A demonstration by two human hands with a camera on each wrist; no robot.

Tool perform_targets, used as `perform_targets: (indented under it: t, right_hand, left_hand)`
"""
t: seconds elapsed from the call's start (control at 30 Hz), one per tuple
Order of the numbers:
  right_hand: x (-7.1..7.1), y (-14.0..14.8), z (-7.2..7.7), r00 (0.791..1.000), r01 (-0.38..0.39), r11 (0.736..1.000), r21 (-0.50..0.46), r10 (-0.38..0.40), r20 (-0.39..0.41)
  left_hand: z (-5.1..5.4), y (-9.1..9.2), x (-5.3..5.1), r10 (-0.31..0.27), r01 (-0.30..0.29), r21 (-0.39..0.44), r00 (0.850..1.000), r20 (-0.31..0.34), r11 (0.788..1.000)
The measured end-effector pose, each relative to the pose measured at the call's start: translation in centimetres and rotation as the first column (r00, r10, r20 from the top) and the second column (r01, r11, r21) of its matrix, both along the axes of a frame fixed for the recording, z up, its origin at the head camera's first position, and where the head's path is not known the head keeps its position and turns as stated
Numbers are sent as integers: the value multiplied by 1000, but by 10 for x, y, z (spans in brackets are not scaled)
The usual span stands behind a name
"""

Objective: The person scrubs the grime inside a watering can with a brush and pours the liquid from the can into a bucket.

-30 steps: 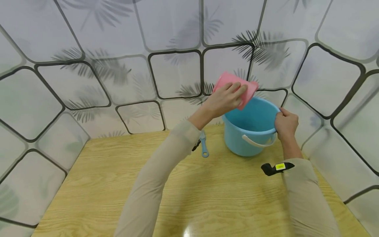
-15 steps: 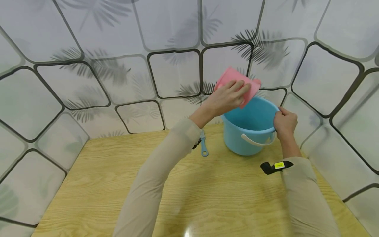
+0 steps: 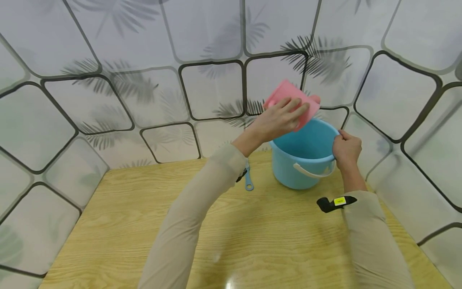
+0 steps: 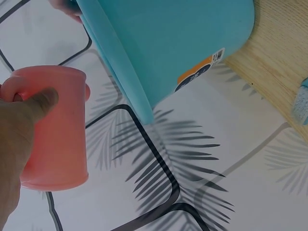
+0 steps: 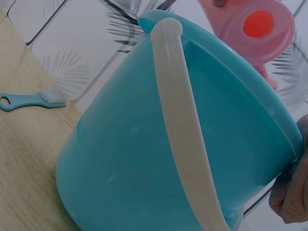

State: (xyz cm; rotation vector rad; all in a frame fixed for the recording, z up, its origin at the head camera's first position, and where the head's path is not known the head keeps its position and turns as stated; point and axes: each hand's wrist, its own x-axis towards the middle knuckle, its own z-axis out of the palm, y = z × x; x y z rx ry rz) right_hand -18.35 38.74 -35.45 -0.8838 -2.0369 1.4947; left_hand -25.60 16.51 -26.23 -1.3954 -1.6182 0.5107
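My left hand (image 3: pixel 279 119) grips a pink plastic cup (image 3: pixel 288 94), tilted on its side above the bucket's left rim. The left wrist view shows the cup (image 4: pixel 62 130) with a looped handle and my thumb across its side. In the right wrist view, a round orange-red opening shows in the pink cup's (image 5: pixel 231 29) end, with a small nub sticking out below. My right hand (image 3: pixel 347 149) holds the right rim of a light blue bucket (image 3: pixel 296 172), which leans a little on the table. Its white handle (image 3: pixel 312 173) hangs down in front. The bucket's bottom inside is hidden.
A blue-handled brush with white bristles (image 5: pixel 36 100) lies on the wooden table (image 3: pixel 144 208) left of the bucket, partly behind my left wrist in the head view. Leaf-patterned sheets (image 3: pixel 213 92) stand close behind the bucket and to its right.
My left hand has raised the pink cup slightly and shifted it right, tipping it more steeply over the bucket. My right hand keeps its grip on the rim.
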Motion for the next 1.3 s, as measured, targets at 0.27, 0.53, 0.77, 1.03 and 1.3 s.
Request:
perform_targets:
  t: [0.27,0.53,0.77,1.03,1.3]
  right_hand:
    - [1,-1,1,1000,6,1000,11,-6,-8]
    - [-2,0,-1,1000,0,1000,11,0,-8]
    - [-2,1,-2,1000,9,1000,12,-9,-16]
    - [0,0,-1,1000,5,1000,18,-5,-23]
    - [0,0,-1,1000,6,999,32,-5,-19]
  left_hand:
    - [1,4,2,-2,1,-16,1000,-14,1000]
    - [4,8,5,-12,12,-20,1000,3,1000]
    - [5,12,6,-14,14,-4,1000,-22,1000]
    - [7,14,7,-8,8,-4,999,-38,1000]
    - [9,15,8,22,-23,-40,999,-40,999]
